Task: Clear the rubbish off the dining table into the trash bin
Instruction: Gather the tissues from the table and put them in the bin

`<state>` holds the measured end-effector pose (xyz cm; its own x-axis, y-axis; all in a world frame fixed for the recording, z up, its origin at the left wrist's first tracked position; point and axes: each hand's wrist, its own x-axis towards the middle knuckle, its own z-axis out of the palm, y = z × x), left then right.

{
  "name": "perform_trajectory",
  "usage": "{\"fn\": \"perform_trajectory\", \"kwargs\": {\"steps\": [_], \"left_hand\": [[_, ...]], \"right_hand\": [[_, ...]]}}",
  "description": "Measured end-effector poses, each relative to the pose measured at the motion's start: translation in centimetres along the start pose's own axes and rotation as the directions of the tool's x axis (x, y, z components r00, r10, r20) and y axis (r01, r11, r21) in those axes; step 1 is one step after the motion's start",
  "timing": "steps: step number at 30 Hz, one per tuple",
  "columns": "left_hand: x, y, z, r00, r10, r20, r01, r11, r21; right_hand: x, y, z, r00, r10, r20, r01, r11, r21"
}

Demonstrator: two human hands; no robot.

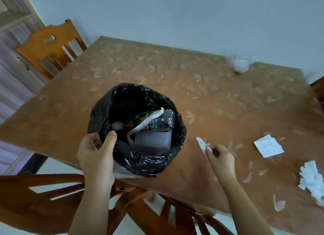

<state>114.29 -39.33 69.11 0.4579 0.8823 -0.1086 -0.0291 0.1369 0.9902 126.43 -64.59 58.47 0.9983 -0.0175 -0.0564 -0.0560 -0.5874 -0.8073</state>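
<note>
A trash bin [98, 115] lined with a black bag is over the near edge of the dining table [228, 101]. Inside it lie a clear plastic bottle, a green carton, a grey box and a white strip. My left hand [98, 156] grips the bin's near rim, thumb inside the bag. My right hand [220, 157] pinches a small white paper scrap [203, 144] just right of the bin, above the table. A flat white paper [268, 146], a crumpled white tissue [312, 178] and a white paper ball [240, 65] lie on the table.
The table has a brown leaf-patterned cover and stands against a pale wall. A wooden chair [47, 47] is at the far left. Another chair's back [52, 191] is right below my arms. A dark chair edge [318, 91] shows at the right.
</note>
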Motion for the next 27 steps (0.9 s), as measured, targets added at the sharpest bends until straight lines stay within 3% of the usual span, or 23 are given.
{"fn": "perform_trajectory", "kwargs": {"steps": [5, 10, 15, 19, 22, 27], "left_hand": [[-1.7, -0.8, 3.4, 0.991, -0.003, 0.133, -0.002, 0.999, 0.038], [-4.3, -1.1, 6.3, 0.961, 0.006, 0.275, -0.027, 0.997, 0.074], [-6.4, -1.0, 7.7, 0.909, 0.037, 0.416, -0.097, 0.988, 0.123], [-7.3, -1.8, 7.9, 0.867, 0.067, 0.494, -0.139, 0.984, 0.11], [-7.8, -2.5, 8.0, 0.845, 0.055, 0.532, -0.126, 0.987, 0.099], [-9.6, -3.4, 8.9, 0.8, 0.041, 0.598, -0.14, 0.983, 0.12]], "right_hand": [[-0.7, -2.3, -5.3, 0.984, -0.062, -0.167, 0.069, 0.997, 0.033], [-1.6, -4.7, -9.0, 0.963, -0.168, -0.212, 0.187, 0.98, 0.074], [-2.9, -7.2, -9.7, 0.95, -0.286, -0.124, 0.296, 0.952, 0.072], [-4.4, -8.6, -9.3, 0.922, -0.385, 0.032, 0.386, 0.922, -0.035], [-5.9, -7.7, -9.6, 0.923, -0.385, 0.031, 0.386, 0.92, -0.071], [-8.8, -4.3, -12.3, 0.944, -0.303, -0.132, 0.265, 0.932, -0.246]]}}
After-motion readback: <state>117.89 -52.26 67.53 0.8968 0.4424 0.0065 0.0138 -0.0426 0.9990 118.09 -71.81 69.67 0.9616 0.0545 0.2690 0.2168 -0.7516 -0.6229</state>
